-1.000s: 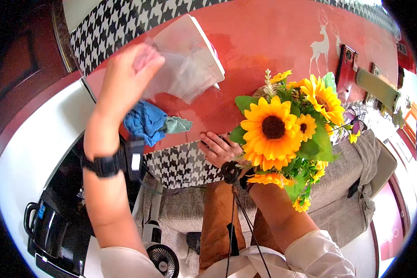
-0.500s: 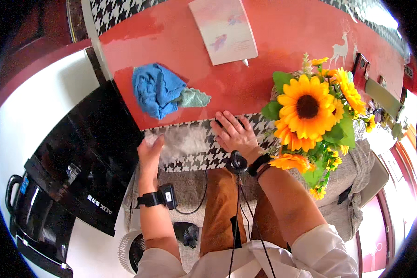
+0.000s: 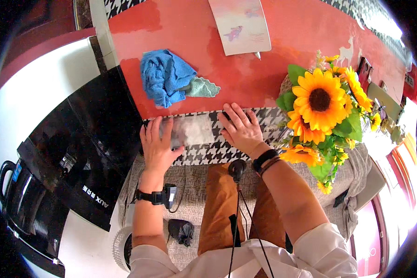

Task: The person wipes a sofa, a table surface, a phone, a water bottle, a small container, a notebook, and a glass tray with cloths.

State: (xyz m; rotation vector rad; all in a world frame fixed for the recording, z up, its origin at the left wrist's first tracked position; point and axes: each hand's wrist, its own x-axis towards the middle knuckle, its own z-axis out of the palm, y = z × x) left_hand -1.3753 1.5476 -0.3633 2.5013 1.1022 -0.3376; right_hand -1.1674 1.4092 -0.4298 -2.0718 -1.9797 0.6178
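On the black-and-white houndstooth strip [image 3: 197, 159] along the table's near edge lies a clear plastic packet with something white in it [image 3: 197, 129]. My left hand [image 3: 157, 146] rests at the packet's left end, fingers stretched forward and thumb apart. To the right of the packet, my right hand [image 3: 242, 131] lies palm down with its fingers spread, fingertips close to the red tabletop. Beyond both hands sit a crumpled blue cloth [image 3: 164, 76] and a small pale green cloth [image 3: 203, 87] touching it.
A vase of artificial sunflowers [image 3: 319, 99] stands beside my right forearm. Farther back lie a pale notebook [image 3: 241, 28] and a pen [image 3: 257, 55] poking out under it. A black appliance [image 3: 78, 143] borders the table on the left. A sofa [image 3: 180, 185] is beneath me.
My left hand has gone from closed, thumb up, to open with its fingers extended. The packet, blurred before, now looks sharper. The whole view has shifted slightly.
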